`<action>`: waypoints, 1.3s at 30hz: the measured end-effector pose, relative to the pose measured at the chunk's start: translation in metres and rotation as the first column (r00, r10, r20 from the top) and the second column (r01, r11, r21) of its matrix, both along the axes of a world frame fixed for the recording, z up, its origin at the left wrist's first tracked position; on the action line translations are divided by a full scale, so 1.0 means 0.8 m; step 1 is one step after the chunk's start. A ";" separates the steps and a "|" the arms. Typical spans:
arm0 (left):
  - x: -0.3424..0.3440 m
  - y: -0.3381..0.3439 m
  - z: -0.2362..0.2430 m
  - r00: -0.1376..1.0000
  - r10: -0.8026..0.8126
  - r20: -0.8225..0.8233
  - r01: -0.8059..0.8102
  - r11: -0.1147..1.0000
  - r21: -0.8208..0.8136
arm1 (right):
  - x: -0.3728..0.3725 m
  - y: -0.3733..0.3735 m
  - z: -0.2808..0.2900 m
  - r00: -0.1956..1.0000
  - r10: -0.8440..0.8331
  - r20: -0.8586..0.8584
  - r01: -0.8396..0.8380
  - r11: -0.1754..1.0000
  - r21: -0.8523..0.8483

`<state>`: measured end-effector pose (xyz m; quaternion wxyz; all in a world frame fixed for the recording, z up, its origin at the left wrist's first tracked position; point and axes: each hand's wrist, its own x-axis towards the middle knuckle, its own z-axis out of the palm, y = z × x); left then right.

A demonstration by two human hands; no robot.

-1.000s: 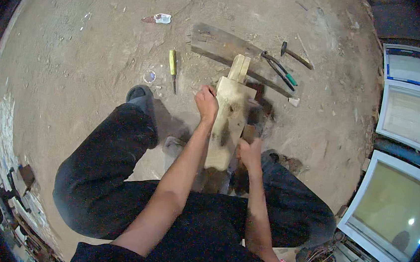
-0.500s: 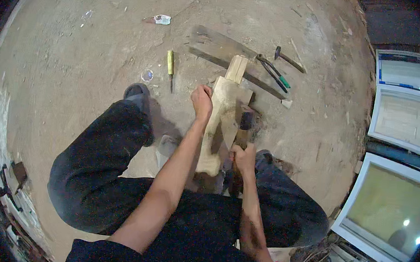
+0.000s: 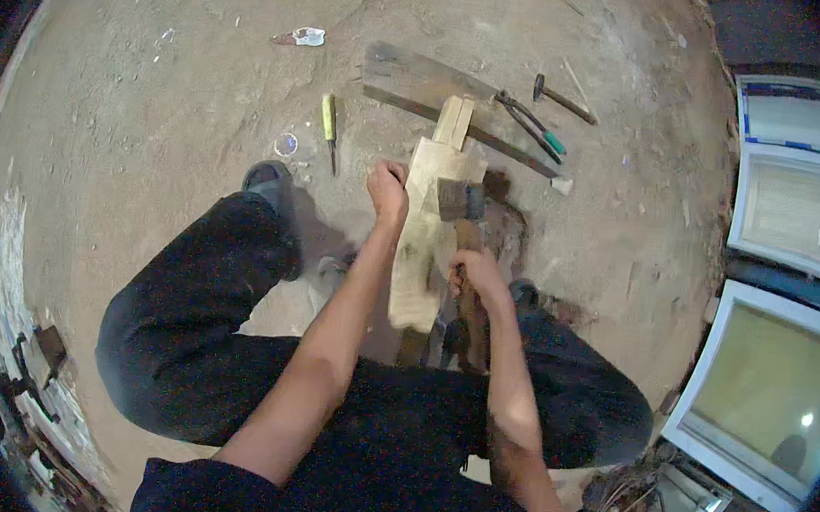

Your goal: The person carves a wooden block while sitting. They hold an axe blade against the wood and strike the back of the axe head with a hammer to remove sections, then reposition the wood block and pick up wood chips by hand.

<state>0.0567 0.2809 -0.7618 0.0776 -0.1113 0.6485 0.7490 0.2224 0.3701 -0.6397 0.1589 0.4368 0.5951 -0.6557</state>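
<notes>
A pale, thick piece of wood [image 3: 414,286] with a narrower tongue at its far end stands tilted between my legs. The tongue leans over a long grey plank lying on the ground. My left hand [image 3: 388,194] is closed at the left edge of the pale wood, its fingertips partly hidden. My right hand [image 3: 477,274] grips the wooden handle of a hatchet [image 3: 460,201], close below its head. The hatchet's broad metal head overlaps the upper right part of the wood's face; whether it touches cannot be made out.
Beyond the wood lies the grey plank [image 3: 402,68], with green-handled pincers [image 3: 531,125] across it. A hammer [image 3: 565,100] rests farther right, a yellow-handled screwdriver [image 3: 329,124] to the left. Framed window panes [image 3: 755,384] stand along the right side. Scraps [image 3: 46,351] lie lower left.
The hatchet head has swung left, from beside the wood to over its face, and its broad side now shows. The pale wood has tipped slightly, its far end shifting left. My left hand stays beside it.
</notes>
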 end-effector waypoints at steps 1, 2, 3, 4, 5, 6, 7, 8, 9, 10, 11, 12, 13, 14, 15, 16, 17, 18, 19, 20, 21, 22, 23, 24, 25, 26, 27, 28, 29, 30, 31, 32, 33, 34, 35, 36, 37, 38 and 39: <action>-0.002 -0.003 -0.004 0.997 0.019 0.078 -0.024 0.997 0.073 | -0.003 0.006 0.007 0.999 0.004 0.034 0.000 0.994 -0.114; -0.002 -0.008 -0.008 0.987 0.032 0.156 -0.055 0.988 0.144 | 0.004 0.003 0.011 0.994 -0.057 0.093 0.068 0.990 -0.127; 0.002 -0.010 -0.010 0.969 0.036 0.244 -0.090 0.973 0.211 | 0.003 0.007 0.017 0.994 -0.011 0.111 0.024 0.993 -0.115; -0.002 -0.009 -0.013 0.974 0.039 0.222 -0.092 0.969 0.230 | -0.002 0.012 0.026 0.991 0.036 0.129 -0.022 0.994 -0.104; -0.002 -0.006 -0.015 0.971 0.046 0.233 -0.106 0.962 0.250 | -0.005 0.019 0.030 0.986 0.083 0.147 -0.070 0.993 -0.095; 0.002 0.004 -0.012 0.969 0.039 0.245 -0.108 0.955 0.277 | 0.011 0.035 0.005 0.978 0.167 0.125 -0.163 0.986 -0.039; 0.001 0.002 -0.013 0.967 0.038 0.251 -0.113 0.949 0.293 | 0.011 0.039 -0.005 0.961 0.259 0.102 -0.261 0.965 0.013; 0.001 0.000 -0.014 0.962 0.039 0.271 -0.115 0.956 0.271 | 0.019 0.044 -0.011 0.959 0.256 0.122 -0.258 0.966 0.000; 0.000 0.001 -0.013 0.955 0.049 0.292 -0.126 0.959 0.253 | 0.015 0.044 0.004 0.954 0.262 0.142 -0.264 0.964 -0.007; -0.001 0.001 -0.013 0.948 0.060 0.312 -0.139 0.962 0.236 | 0.012 0.043 0.015 0.949 0.254 0.186 -0.260 0.966 0.008; -0.003 -0.002 -0.012 0.940 0.073 0.333 -0.152 0.964 0.219 | 0.015 0.041 0.014 0.957 0.226 0.180 -0.221 0.974 -0.051; -0.011 -0.017 -0.038 0.983 -0.039 0.178 -0.037 0.915 0.402 | 0.010 0.039 0.022 0.961 0.224 0.163 -0.210 0.972 -0.102; -0.004 -0.008 -0.028 0.985 -0.005 0.173 -0.049 0.951 0.306 | 0.017 0.042 0.029 0.966 0.195 0.171 -0.171 0.974 -0.148; 0.003 0.002 -0.018 0.986 0.029 0.167 -0.064 0.976 0.208 | 0.024 0.049 0.041 0.980 0.170 0.103 -0.150 0.973 -0.177; 0.005 0.001 -0.009 0.986 0.070 0.151 -0.085 0.992 0.095 | 0.024 0.044 0.065 0.988 0.149 0.027 -0.140 0.965 -0.220; 0.004 0.000 -0.009 0.986 0.041 0.160 -0.059 0.993 0.106 | 0.026 0.040 0.079 0.991 0.122 -0.047 -0.131 0.955 -0.266; 0.003 -0.001 -0.008 0.985 0.012 0.169 -0.032 0.993 0.117 | 0.031 0.040 0.078 0.994 0.098 -0.046 -0.107 0.953 -0.284; 0.003 -0.003 -0.010 0.984 -0.024 0.178 0.001 0.992 0.126 | 0.033 0.035 0.078 0.997 0.067 -0.044 -0.077 0.949 -0.304; 0.003 -0.004 -0.012 0.984 -0.025 0.176 0.006 0.994 0.106 | 0.034 0.031 0.079 0.999 0.034 -0.041 -0.046 0.945 -0.324; 0.003 -0.004 -0.014 0.984 -0.028 0.175 0.013 0.996 0.085 | 0.035 0.026 0.082 1.000 0.012 0.004 -0.011 0.961 -0.278; 0.003 -0.003 -0.018 0.984 -0.031 0.174 0.020 0.998 0.065 | 0.032 0.024 0.093 0.997 0.079 -0.003 -0.079 0.984 -0.162; -0.001 -0.006 -0.028 0.985 -0.030 0.171 0.017 0.997 0.078 | 0.025 0.021 0.101 0.989 0.150 -0.006 -0.150 0.987 -0.051; -0.007 -0.007 -0.038 0.985 -0.028 0.168 0.013 0.996 0.090 | 0.020 0.018 0.107 0.976 0.219 -0.001 -0.218 0.974 0.059; -0.009 -0.012 -0.048 0.985 -0.026 0.172 0.010 0.995 0.095 | 0.020 0.016 0.108 0.961 0.261 -0.090 -0.245 0.957 0.158; -0.002 -0.006 -0.035 0.986 -0.053 0.160 0.050 0.998 0.024 | 0.030 0.026 0.108 0.942 0.297 -0.159 -0.250 0.932 0.264; 0.004 -0.001 -0.022 0.986 -0.081 0.148 0.089 0.995 -0.048 | 0.037 0.032 0.108 0.914 0.340 -0.221 -0.246 0.897 0.367; 0.000 -0.003 -0.012 0.988 -0.094 0.125 0.110 0.986 -0.122 | 0.030 0.032 0.115 0.903 0.351 -0.249 -0.228 0.881 0.415; -0.003 -0.004 -0.022 0.971 -0.043 0.234 0.028 0.997 0.066 | 0.021 0.030 0.121 0.890 0.363 -0.276 -0.208 0.863 0.461; -0.001 -0.014 -0.029 0.938 -0.047 0.344 -0.024 0.979 0.200 | 0.015 0.027 0.122 0.875 0.376 -0.304 -0.187 0.843 0.504; -0.003 -0.020 -0.036 0.895 -0.081 0.438 -0.079 0.939 0.336 | 0.019 0.026 0.101 0.896 0.354 -0.269 -0.158 0.819 0.552; -0.007 -0.024 -0.039 0.844 -0.132 0.519 -0.145 0.877 0.459 | 0.030 0.026 0.074 0.910 0.368 -0.192 -0.194 0.785 0.588; -0.002 -0.019 -0.033 0.795 -0.156 0.586 -0.205 0.841 0.501 | 0.049 0.029 0.047 0.923 0.371 -0.104 -0.229 0.745 0.626; 0.001 -0.021 -0.032 0.793 -0.175 0.583 -0.250 0.780 0.574 | 0.053 0.031 0.029 0.935 0.352 -0.032 -0.264 0.757 0.598; 0.008 -0.027 -0.038 0.793 -0.186 0.581 -0.298 0.713 0.635 | 0.056 0.032 0.011 0.940 0.339 0.039 -0.301 0.770 0.562; 0.009 -0.028 -0.044 0.792 -0.199 0.577 -0.342 0.638 0.690 | 0.058 0.036 -0.005 0.946 0.305 0.109 -0.320 0.827 0.463; 0.009 -0.037 -0.056 0.788 -0.250 0.563 -0.302 0.640 0.706 | 0.059 0.033 -0.015 0.940 0.285 0.186 -0.334 0.877 0.346; 0.012 -0.047 -0.067 0.797 -0.245 0.552 -0.288 0.648 0.705 | 0.056 0.030 -0.010 0.944 0.300 0.140 -0.330 0.885 0.329; 0.018 -0.057 -0.077 0.807 -0.241 0.540 -0.274 0.656 0.703 | 0.056 0.033 0.001 0.945 0.312 0.095 -0.326 0.892 0.312; 0.010 -0.057 -0.081 0.823 -0.242 0.513 -0.253 0.653 0.714 | 0.044 0.039 0.019 0.945 0.325 0.041 -0.321 0.894 0.312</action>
